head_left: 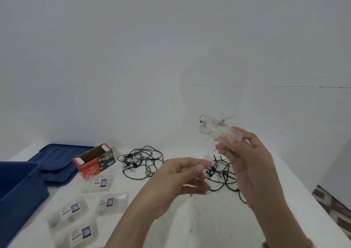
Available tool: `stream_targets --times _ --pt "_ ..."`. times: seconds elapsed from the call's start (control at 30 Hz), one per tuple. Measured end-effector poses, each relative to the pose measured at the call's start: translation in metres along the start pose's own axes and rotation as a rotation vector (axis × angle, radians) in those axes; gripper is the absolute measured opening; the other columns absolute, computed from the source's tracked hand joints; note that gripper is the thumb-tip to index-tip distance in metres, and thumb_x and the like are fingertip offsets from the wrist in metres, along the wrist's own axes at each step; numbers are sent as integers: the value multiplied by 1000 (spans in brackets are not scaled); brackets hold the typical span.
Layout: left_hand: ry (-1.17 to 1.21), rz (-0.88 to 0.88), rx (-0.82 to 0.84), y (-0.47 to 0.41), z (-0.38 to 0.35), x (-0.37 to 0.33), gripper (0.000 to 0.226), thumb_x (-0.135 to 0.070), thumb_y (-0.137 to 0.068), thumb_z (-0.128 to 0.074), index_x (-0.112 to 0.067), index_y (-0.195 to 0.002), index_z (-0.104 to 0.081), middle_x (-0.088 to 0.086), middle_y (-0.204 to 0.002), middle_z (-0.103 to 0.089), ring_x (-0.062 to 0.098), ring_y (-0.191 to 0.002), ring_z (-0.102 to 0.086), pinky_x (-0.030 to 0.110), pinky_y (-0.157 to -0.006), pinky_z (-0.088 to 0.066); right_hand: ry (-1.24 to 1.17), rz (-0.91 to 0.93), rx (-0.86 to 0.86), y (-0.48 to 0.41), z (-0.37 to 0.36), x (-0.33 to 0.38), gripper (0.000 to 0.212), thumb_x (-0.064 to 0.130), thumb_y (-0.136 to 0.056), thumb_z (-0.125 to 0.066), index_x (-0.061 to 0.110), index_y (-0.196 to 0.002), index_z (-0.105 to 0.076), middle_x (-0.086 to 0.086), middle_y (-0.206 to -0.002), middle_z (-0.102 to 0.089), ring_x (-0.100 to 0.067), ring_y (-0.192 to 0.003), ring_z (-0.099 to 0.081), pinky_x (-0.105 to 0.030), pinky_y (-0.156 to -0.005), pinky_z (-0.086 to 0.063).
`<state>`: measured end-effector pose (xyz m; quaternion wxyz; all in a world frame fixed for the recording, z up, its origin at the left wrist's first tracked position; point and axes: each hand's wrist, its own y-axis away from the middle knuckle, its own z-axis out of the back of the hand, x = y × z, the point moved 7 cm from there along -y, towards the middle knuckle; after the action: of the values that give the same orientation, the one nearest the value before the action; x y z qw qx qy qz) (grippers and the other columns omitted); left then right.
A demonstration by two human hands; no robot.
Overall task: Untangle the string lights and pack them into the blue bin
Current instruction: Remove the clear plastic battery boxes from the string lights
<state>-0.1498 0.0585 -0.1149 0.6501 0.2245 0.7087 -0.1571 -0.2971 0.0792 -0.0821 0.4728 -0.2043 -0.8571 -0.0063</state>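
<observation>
Tabletop [209,228], white, carried everything. The right hand [252,164] was raised above it, fingers and thumb curled round a clear case [228,137]. From the case's far end a coil [206,124] of clear-wire lights stuck out in the air. The left hand [182,179] hovered lower, fingers loosely curled, thumb and forefinger close together; whether they pinched a fine wire could not be told.

A near tangle [220,173] of black-wire lights lay under both hands, partly hidden by the right wrist. A far tangle [140,162] lay apart from it to the left, fully in view.

The bin [17,190] stood at the left edge, cut off by the frame. Its lid [57,158] lay flat just behind it. An open red box [95,160] lay on its side between the lid and the far tangle. Four clear packs [99,184] with labels lay scattered in front of the box, beside the bin.
</observation>
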Motion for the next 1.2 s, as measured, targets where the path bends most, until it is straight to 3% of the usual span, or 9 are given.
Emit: stream_targets --times 0.1,0.27,0.33,0.4,0.47,0.6,0.7,1.0,1.2 --pt "-172 -34 -72 0 7 -8 15 -15 -88 -61 -14 -97 -73 -4 -66 -64 10 -46 -49 20 -49 -46 304 200 -62 2 3 7 21 0 -83 -63 16 -96 -61 -1 -72 -68 -16 -66 -67 -19 -68 -54" --pt "-582 -98 -140 -5 19 -7 13 -27 -88 -62 -27 -99 -67 -7 -57 -65 4 -58 -58 19 -65 -47 1010 736 -101 19 -11 15 18 10 -84 -66 18 -100 -61 9 -85 -63 -3 -80 -57 0 -76 -38" --pt "-708 -128 -179 -5 22 -7 9 -27 -89 -59 -29 -89 -67 -9 -63 -64 0 -57 -61 13 -58 -44 1221 868 -17 19 -17 8 21 3 -84 -60 14 -103 -60 8 -90 -61 -7 -81 -55 -6 -76 -39" --pt "-746 -183 -232 -7 25 -7 18 -22 -91 -56 -31 -79 -66 -9 -78 -65 0 -61 -65 19 -64 -52 1442 846 98 15 -18 -6 29 -4 -81 -56 17 -101 -60 3 -87 -63 -18 -74 -58 -20 -66 -44" --pt "-781 -266 -281 -9 26 -8 22 -17 -91 -55 -30 -77 -66 -5 -86 -63 0 -65 -63 25 -69 -53 1537 606 215 8 -13 -19 31 -2 -77 -53 20 -97 -62 6 -78 -61 -11 -63 -55 -22 -58 -42" --pt "-707 -330 -324 -9 32 0 22 -10 -90 -57 -25 -78 -67 -2 -80 -62 0 -57 -59 17 -58 -49 864 -157 439 3 3 -44 22 5 -67 -66 18 -84 -70 8 -60 -58 -10 -51 -49 -20 -55 -42" --pt "-393 -236 -271 -7 32 18 19 2 -90 -51 -3 -88 -69 1 -74 -61 6 -49 -56 19 -50 -48 353 -346 379 3 6 -51 24 3 -63 -64 4 -88 -66 -13 -69 -60 -21 -55 -55 -25 -54 -47" --pt "-56 -77 -84 10 -1 69 17 -11 -96 -48 -9 -94 -64 -3 -56 -55 12 -44 -50 22 -44 -43 81 -209 97 1 9 -44 23 0 -72 -61 3 -95 -58 -8 -74 -69 -20 -59 -62 -23 -60 -55" --pt "-336 72 -38 32 -27 135 37 -19 -95 -46 -35 -66 -63 -7 -58 -46 0 -52 -43 11 -55 -34 189 -61 29 -6 9 -22 18 -8 -84 -57 7 -95 -60 -9 -81 -70 -20 -62 -64 -21 -64 -55"
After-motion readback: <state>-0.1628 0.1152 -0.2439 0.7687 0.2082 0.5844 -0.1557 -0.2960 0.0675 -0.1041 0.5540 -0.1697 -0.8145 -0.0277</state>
